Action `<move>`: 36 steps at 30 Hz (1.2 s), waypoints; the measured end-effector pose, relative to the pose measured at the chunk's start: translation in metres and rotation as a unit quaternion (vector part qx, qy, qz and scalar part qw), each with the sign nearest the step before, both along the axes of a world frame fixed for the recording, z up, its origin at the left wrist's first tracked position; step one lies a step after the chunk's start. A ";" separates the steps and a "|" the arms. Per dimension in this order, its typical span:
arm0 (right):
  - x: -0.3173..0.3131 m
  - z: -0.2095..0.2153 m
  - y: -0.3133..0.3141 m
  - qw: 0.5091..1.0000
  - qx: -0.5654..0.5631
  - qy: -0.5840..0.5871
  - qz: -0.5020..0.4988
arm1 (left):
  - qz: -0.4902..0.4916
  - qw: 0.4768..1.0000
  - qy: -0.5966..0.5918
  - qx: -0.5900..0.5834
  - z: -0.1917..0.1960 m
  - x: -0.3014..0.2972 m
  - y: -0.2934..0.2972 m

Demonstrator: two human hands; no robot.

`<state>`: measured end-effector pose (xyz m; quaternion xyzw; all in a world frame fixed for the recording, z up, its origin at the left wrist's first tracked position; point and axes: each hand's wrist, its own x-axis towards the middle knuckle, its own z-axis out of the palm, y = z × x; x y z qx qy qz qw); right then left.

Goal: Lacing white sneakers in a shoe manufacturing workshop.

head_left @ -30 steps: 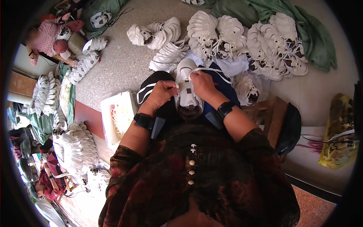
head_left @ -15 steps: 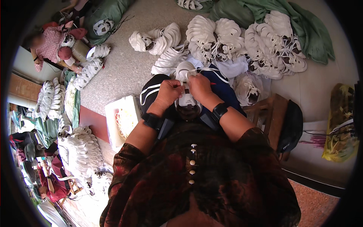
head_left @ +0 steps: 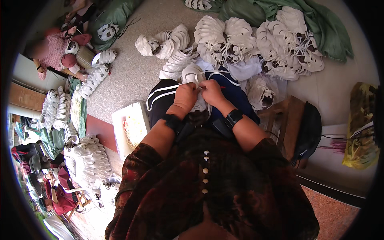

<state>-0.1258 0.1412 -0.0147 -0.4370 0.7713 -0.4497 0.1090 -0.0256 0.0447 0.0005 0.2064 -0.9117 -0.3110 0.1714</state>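
1. On the lap, mid-feed: I've got a white shoe [head_left: 192, 73], toe pointing away from the wearer, middle mostly hidden by hands.
2. Over the shoe's throat: left hand [head_left: 186, 97], fingers curled, thumb and fingertips pinching white lace [head_left: 164, 90]; exact strand hidden.
3. Same shoe, right side of throat: right hand [head_left: 212, 93], fingertips also pinching lace; can't tell which part.
4. Changed: a second ago I saw the hands apart, either side of the shoe; now fingertips nearly meet over it, covering more of the tongue.
5. Left of shoe: white container [head_left: 117, 134] holding pale strands [head_left: 133, 129].
6. Beyond shoe: white shoe stacks [head_left: 226, 38], unchanged. Right of shoe: bagged shoes [head_left: 262, 94].
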 end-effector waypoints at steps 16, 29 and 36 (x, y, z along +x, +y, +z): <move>0.018 0.017 -0.009 0.988 -0.136 0.066 -0.011 | -0.042 0.910 -0.151 0.384 0.043 0.080 -0.021; 0.021 0.014 -0.019 0.991 0.010 0.108 0.080 | 0.107 0.832 0.113 0.533 -0.006 0.025 -0.048; 0.021 0.019 -0.018 0.996 0.018 0.055 0.070 | 0.123 0.959 0.035 0.253 -0.013 0.009 -0.051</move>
